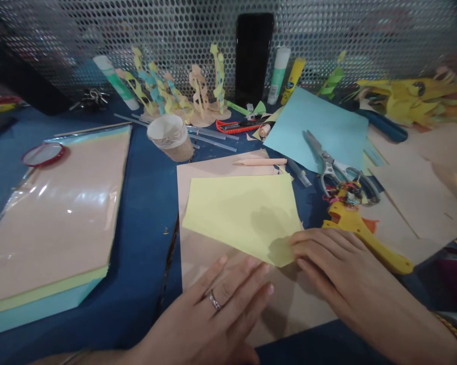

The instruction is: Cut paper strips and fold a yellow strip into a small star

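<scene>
A yellow sheet of paper (239, 208) lies over a larger peach sheet (198, 258) on the blue table. My left hand (228, 299), with a ring on one finger, rests palm down on the peach sheet. Its fingers are stretched out, tips by the yellow paper's lower slanting edge. At the yellow paper's lower right corner, my right hand (327, 263) has its fingers curled together on the edge; the thumb is partly hidden beneath them. A rolled peach paper stick (262, 162) lies just above the yellow sheet.
Scissors (323, 157) lie on a blue sheet (327, 126) at right, near a yellow-handled tool (369, 238). A paper cup (171, 137), red cutter (243, 125), glue stick (279, 76) and upright phone (254, 58) stand or lie behind. Left is a plastic-wrapped paper pack (65, 213).
</scene>
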`<act>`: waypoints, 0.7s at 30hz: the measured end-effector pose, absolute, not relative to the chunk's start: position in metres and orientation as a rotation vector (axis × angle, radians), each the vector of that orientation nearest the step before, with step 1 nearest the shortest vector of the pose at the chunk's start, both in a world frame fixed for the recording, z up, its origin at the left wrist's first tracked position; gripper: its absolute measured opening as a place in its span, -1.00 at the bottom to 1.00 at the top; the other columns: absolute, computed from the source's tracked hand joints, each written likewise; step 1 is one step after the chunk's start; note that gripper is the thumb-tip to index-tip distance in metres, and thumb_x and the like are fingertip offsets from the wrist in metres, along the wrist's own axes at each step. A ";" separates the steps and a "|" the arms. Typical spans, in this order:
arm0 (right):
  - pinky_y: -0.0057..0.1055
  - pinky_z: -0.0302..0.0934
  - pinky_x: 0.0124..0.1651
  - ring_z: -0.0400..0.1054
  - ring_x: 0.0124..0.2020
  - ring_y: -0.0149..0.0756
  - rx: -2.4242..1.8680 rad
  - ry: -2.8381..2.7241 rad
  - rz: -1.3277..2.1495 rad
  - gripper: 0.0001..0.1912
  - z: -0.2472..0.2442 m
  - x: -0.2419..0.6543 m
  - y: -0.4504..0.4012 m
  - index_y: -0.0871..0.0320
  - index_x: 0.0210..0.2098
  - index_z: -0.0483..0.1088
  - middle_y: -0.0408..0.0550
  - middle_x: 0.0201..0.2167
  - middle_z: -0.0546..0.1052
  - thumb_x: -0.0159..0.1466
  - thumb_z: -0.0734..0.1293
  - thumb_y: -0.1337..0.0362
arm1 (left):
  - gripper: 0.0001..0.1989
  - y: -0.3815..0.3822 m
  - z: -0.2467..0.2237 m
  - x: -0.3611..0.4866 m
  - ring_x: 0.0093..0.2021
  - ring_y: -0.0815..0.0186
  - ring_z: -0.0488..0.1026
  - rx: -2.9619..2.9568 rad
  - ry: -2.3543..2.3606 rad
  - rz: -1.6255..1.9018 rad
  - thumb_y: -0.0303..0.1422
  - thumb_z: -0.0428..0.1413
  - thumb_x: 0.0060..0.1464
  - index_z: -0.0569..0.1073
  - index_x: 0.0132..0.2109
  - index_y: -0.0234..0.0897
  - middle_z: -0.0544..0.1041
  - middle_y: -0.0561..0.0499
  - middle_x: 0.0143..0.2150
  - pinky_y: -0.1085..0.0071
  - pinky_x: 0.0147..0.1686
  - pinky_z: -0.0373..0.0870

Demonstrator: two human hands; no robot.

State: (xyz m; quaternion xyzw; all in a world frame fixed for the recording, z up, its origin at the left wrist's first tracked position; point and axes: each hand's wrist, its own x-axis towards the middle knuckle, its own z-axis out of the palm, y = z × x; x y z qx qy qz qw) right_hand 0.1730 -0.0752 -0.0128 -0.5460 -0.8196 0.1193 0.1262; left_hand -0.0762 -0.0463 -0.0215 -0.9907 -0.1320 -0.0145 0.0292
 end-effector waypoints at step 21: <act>-0.21 0.16 -0.12 0.32 -0.18 -0.15 -1.421 -2.546 0.061 -0.59 -0.010 0.170 -0.068 0.28 -0.34 0.44 0.04 -0.29 0.49 0.38 0.00 0.44 | -0.37 -0.043 -0.026 -0.075 0.34 0.13 -0.06 -3.168 -0.425 0.129 -0.01 -0.27 0.26 0.12 0.30 -0.31 0.17 -0.10 0.34 0.12 0.28 -0.47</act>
